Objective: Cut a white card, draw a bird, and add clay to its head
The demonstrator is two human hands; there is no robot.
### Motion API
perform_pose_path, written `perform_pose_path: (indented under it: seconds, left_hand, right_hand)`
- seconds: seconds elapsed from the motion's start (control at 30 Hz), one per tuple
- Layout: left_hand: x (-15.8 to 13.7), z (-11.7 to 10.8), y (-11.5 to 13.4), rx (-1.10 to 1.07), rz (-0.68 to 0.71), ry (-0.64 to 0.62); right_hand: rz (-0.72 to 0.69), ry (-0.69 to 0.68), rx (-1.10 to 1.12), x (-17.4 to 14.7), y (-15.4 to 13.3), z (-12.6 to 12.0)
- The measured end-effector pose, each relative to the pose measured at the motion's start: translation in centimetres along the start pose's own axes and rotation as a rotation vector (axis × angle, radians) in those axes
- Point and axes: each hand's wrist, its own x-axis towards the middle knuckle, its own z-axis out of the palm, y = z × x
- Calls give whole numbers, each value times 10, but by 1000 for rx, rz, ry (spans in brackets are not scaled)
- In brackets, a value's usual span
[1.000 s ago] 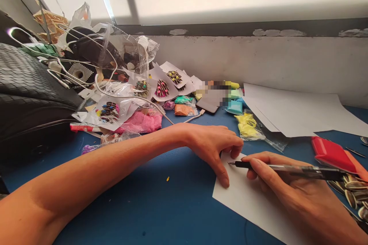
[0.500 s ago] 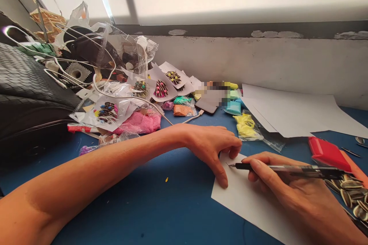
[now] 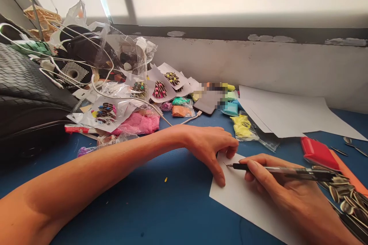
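Observation:
A sheet of white paper [image 3: 230,191] lies at an angle on the blue tabletop. My left hand [image 3: 211,147] rests over its far left corner, thumb stretched out on the paper and apart from the bent fingers. In a writing grip, my right hand [image 3: 287,191] holds a black pen [image 3: 281,170]. The pen's tip touches or hovers just over the paper, by a short dark mark near the left thumb. Beside my right hand lie striped sunflower seeds [image 3: 342,195] and a red packet of clay [image 3: 319,152].
Larger white sheets [image 3: 293,111] lie by the wall. Bagged yellow clay [image 3: 243,125], a dark phone-like slab [image 3: 208,101] and a pink cloth [image 3: 140,122] are beyond my left arm. Seed-decorated papers [image 3: 161,88], a white cable [image 3: 129,98] and a black bag [image 3: 25,95] crowd the left.
The pen tip has shifted slightly and a short stroke shows beside it. The whole view has turned a little, so most things sit slightly further left. Both hands keep their grip.

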Motion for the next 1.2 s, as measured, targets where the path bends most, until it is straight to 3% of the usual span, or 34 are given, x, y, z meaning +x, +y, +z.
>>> perform_pose_path:
  seconds: [0.67,0.9,1.2]
  left_hand:
    - [1,2,-3,13,14,15]
    - [0,2,-4,7,17,19]
    - [1,1,0,24,-16,8]
  right_hand:
    - [46,16,-32,-9,2,-5]
    - [82,135,32,-14,2,-2]
    - [118,174,62,-18,-1,-4]
